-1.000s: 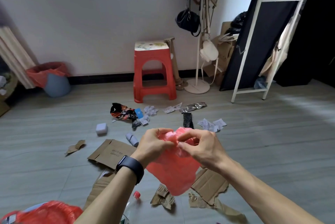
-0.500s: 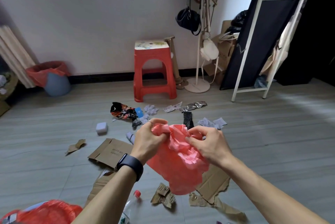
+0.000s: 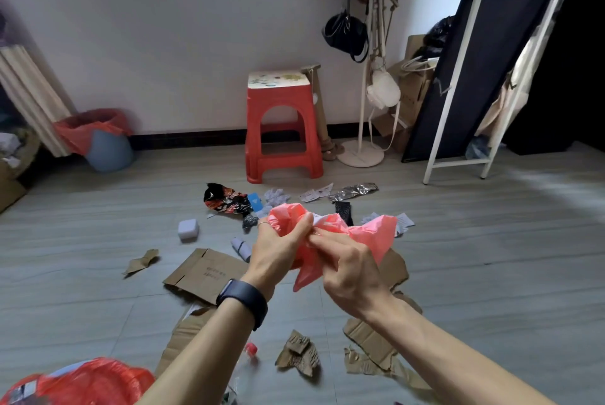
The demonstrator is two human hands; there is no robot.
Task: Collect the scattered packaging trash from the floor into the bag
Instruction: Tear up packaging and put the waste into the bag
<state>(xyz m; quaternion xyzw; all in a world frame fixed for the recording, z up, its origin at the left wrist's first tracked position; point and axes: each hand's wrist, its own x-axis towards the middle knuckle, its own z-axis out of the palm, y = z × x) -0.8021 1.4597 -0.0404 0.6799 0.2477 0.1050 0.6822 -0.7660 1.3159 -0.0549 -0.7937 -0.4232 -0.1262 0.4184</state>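
Observation:
A crumpled red plastic bag [image 3: 373,234] is held up in front of me above the floor. My left hand [image 3: 278,247], with a dark watch on its wrist, pinches the bag's left edge. My right hand [image 3: 350,267] pinches the bag's middle beside it. Packaging trash lies on the grey floor beyond and below: a black-and-red snack wrapper [image 3: 226,200], a silver foil wrapper [image 3: 353,191], a small white box [image 3: 188,229], white paper scraps [image 3: 316,193], a flat cardboard piece [image 3: 204,272] and torn cardboard bits [image 3: 299,355].
A red stool [image 3: 280,129] stands at the back wall, with a white coat stand [image 3: 361,149] to its right. A blue bin with a red liner [image 3: 104,142] sits back left. A second red bag [image 3: 91,383] lies at the bottom left. A white rack [image 3: 458,162] leans at right.
Both hands have worked the red bag: it hung down bunched below them, and now it is raised and spread out to the right. The hands sit closer together.

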